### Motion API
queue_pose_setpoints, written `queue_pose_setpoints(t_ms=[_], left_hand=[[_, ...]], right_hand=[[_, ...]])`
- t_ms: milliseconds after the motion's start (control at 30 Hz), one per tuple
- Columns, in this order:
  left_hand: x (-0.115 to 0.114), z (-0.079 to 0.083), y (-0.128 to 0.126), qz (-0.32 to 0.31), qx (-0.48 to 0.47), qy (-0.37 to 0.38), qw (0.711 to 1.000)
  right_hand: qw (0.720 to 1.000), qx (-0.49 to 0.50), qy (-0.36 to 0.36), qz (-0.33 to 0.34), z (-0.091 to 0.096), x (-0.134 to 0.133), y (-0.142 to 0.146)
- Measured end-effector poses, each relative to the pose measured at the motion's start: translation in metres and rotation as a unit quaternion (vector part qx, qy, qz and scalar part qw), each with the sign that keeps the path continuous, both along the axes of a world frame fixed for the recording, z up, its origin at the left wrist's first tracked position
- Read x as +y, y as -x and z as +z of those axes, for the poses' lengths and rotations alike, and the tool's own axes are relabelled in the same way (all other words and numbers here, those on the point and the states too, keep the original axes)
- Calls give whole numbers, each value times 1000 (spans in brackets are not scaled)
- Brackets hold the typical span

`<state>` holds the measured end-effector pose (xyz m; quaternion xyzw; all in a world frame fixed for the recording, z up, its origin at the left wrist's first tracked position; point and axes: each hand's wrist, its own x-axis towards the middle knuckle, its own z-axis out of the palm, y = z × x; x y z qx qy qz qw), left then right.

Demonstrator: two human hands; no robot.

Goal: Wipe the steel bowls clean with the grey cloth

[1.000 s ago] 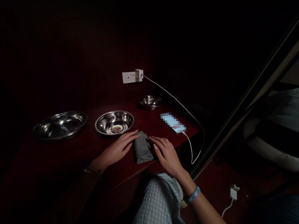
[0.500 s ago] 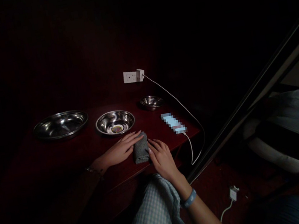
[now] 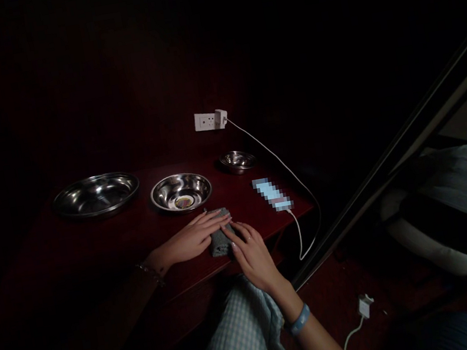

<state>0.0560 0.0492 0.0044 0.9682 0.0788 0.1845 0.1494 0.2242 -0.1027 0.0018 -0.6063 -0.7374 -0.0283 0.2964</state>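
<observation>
A folded grey cloth lies near the front edge of the dark red table. My left hand rests flat across its top, fingers stretched out to the right. At the cloth's right side is my right hand, with its fingers spread and its fingertips touching the cloth. The fingers of both hands nearly meet over it. Just behind the cloth stands a steel bowl with a round label inside.
A wide steel dish stands at the left and a small steel bowl at the back right. A phone is cabled to a charger in the wall socket. Another charger lies on the floor. A person in light clothing is at far right.
My left hand has slid a little farther right over the cloth. My right fingers have shifted left from the cloth's side onto its edge. The view has dipped slightly.
</observation>
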Motion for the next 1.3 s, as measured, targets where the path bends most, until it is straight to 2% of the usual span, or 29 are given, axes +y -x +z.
queue_pose_setpoints(t_ms=[133, 233, 300, 400, 500, 600, 900, 1067, 1233, 1300], left_hand=[[-1, 5, 3, 3, -3, -10, 1000], [-2, 7, 5, 14, -11, -13, 1000], [-3, 7, 7, 29, -17, 1, 999], [-5, 3, 7, 51, -7, 39, 998], [-4, -2, 8, 30, 20, 57, 998], [-3, -2, 8, 7, 20, 54, 998], [-8, 3, 5, 4, 0, 27, 1000], [-10, 3, 3, 10, -5, 21, 1000], [-12, 2, 0, 17, 9, 16, 1000], [-11, 1, 0, 11, 8, 18, 1000]], right_hand=[[997, 69, -34, -10, -4, -3, -4], [990, 110, -66, -53, -9, -2, -8], [990, 100, -69, -73, -11, -1, -9], [996, 55, -44, -63, -11, -1, -6], [998, 26, -22, -45, -8, -1, 2], [999, 21, -11, -40, -5, 0, 7], [995, 65, -35, -71, -7, 1, 1], [998, 43, -24, -24, -11, -5, 6], [999, 12, -22, -22, -18, -13, 7], [1000, 9, -14, -1, -17, -13, 2]])
